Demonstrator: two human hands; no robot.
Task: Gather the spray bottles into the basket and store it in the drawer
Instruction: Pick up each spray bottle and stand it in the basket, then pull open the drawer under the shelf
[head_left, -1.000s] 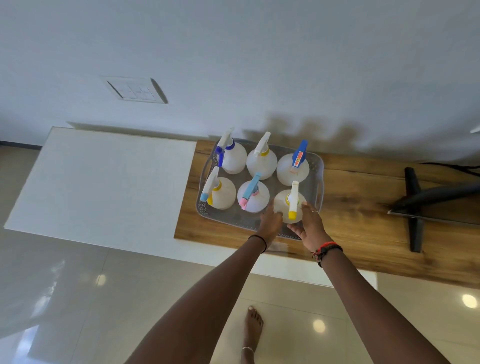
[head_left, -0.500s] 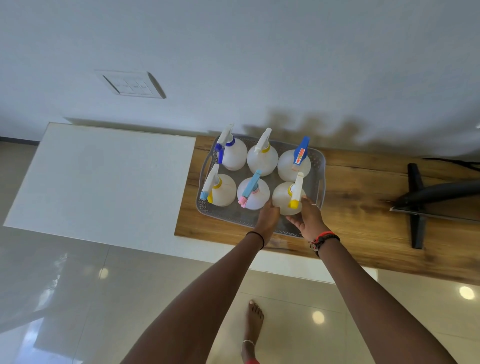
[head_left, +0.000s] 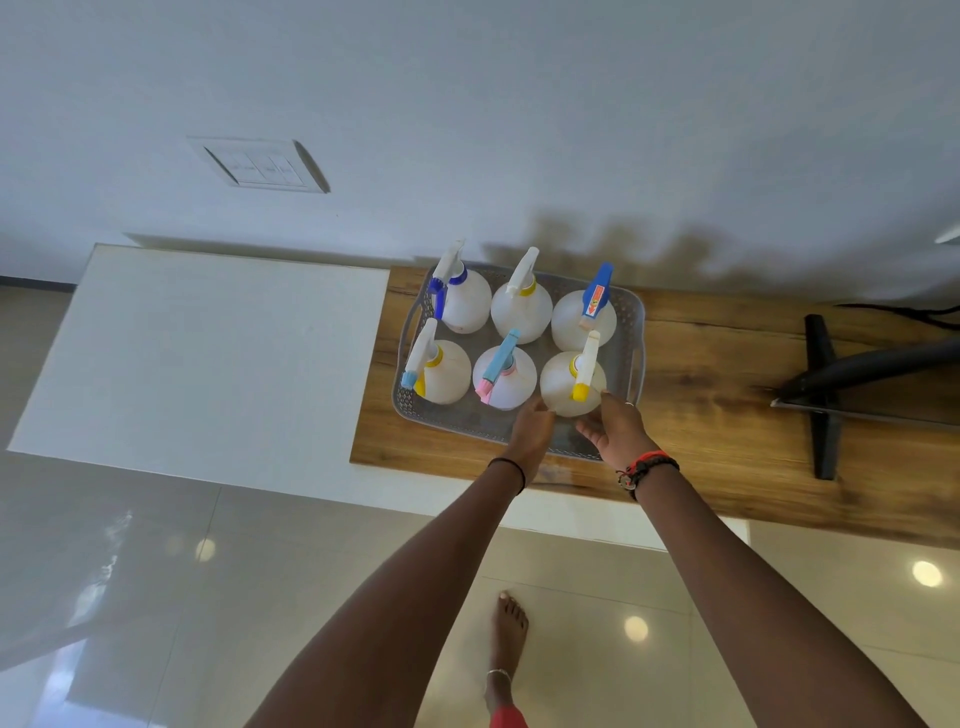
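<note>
A grey perforated basket (head_left: 631, 358) stands on the wooden top (head_left: 701, 410). Several white spray bottles stand upright in it in two rows. The front-right bottle (head_left: 563, 382) has a white trigger head with a yellow nozzle. My left hand (head_left: 530, 428) presses its fingertips against that bottle's lower left side. My right hand (head_left: 615, 431) cups its lower right side, thumb below and fingers on the wall. The bottle sits between both hands, just inside the basket's front rim. No drawer is in view.
A white cabinet top (head_left: 218, 353) adjoins the wooden top on the left. A black monitor stand (head_left: 823, 405) rests on the wood at the right. The wall with a switch plate (head_left: 260, 166) is right behind. My bare foot (head_left: 506, 644) is on the glossy tiled floor.
Both hands stayed on the yellow-nozzle bottle, which shifted slightly deeper into the basket's front-right corner. The other bottles have not moved.
</note>
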